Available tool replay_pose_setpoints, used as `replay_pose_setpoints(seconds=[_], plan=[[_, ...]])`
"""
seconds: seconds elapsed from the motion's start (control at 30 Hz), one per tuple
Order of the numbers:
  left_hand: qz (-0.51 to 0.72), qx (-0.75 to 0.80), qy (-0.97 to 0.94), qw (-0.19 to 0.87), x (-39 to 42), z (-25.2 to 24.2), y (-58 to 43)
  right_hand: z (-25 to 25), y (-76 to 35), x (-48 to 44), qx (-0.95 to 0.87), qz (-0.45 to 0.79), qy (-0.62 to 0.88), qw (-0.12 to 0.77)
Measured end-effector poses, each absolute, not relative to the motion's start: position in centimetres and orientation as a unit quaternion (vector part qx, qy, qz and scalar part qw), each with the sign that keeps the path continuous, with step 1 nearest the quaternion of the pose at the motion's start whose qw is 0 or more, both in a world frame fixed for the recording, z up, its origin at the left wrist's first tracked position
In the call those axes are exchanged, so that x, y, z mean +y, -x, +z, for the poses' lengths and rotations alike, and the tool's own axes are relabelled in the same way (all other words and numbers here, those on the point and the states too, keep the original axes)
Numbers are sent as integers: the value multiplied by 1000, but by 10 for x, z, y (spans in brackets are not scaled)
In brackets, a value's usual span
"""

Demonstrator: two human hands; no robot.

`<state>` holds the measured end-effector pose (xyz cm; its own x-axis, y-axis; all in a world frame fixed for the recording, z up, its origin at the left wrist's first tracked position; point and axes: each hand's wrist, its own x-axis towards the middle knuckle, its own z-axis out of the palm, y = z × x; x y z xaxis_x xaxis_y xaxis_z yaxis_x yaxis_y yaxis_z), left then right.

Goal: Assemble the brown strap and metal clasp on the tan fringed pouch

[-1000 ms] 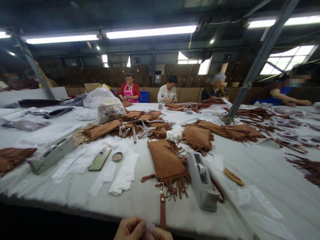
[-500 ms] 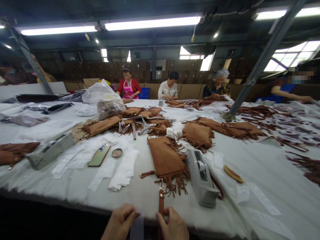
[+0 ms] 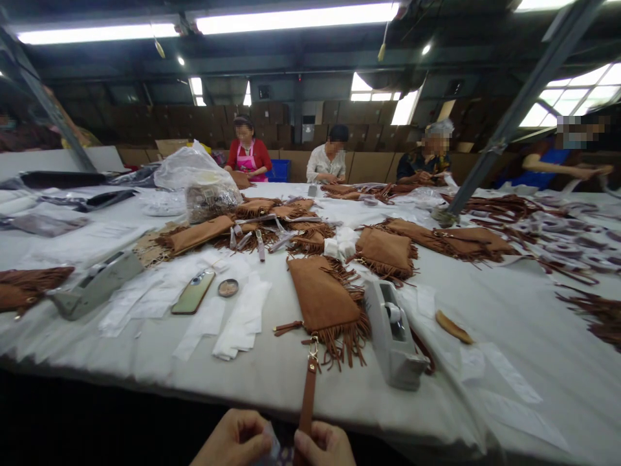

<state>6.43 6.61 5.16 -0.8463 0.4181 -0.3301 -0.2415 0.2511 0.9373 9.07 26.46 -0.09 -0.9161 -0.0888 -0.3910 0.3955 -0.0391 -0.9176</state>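
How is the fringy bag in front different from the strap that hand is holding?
The bag is wide, while the strap is narrow. The bag has fringe along its sides, while the strap has none. The bag lies on the table, while the strap reaches past the table's edge, pinched in the right hand. Both are brown.

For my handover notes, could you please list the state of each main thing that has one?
Left hand: closed, pinching clear film
Right hand: closed, gripping the strap
Strap: clipped to the fringed bag, held straight
Fringed bag: lying flat; zip state unclear
Near tape dispenser: standing beside the bag
Phone: lying camera side up
Ceiling lights: lit
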Motion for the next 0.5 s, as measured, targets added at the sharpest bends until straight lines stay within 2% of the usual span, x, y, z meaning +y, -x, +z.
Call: replay_pose_setpoints(seconds=[0.13, 0.23, 0.4, 0.5], plan=[[660, 692, -74, 283, 66, 47, -71, 22, -83, 248, 583, -778, -114, 207], [655, 694, -65, 292, 70, 47, -74, 28, -80, 233, 596, -774, -123, 176], [584, 775, -46, 237, 73, 44, -70, 28, -78, 232, 632, -758, -120, 104], [515, 828, -62, 212, 67, 44, -67, 34, -77, 249, 604, -779, -102, 133]])
